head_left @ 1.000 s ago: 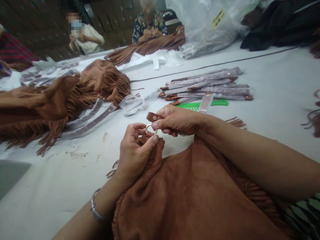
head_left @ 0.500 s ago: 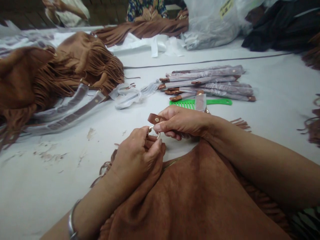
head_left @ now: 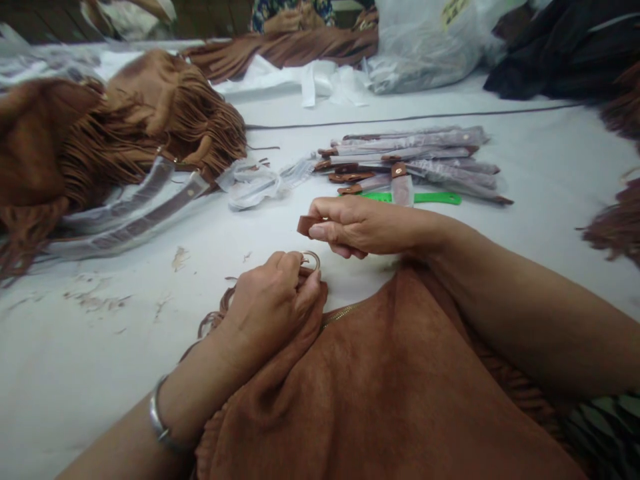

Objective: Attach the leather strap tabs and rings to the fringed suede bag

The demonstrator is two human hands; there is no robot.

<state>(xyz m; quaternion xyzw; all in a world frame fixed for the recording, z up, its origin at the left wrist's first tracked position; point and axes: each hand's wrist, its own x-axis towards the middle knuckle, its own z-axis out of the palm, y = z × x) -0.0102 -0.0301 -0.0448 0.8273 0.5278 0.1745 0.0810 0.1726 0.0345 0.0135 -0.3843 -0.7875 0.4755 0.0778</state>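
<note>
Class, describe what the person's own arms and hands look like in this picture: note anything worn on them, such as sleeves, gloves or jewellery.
Both forearms are bare, with no sleeves in view, and both hands are ungloved. The left hand has a plain silver-coloured metal bangle around its wrist. The right hand shows no ring, watch or bracelet. The fingernails look short and unpainted.

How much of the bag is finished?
Done: the brown fringed bag is sewn, with its zip in. In hand: the left hand pinches the metal ring at the bag's corner; the right hand holds a strap end. Left: strap and ring are apart, so no strap is on.
</note>
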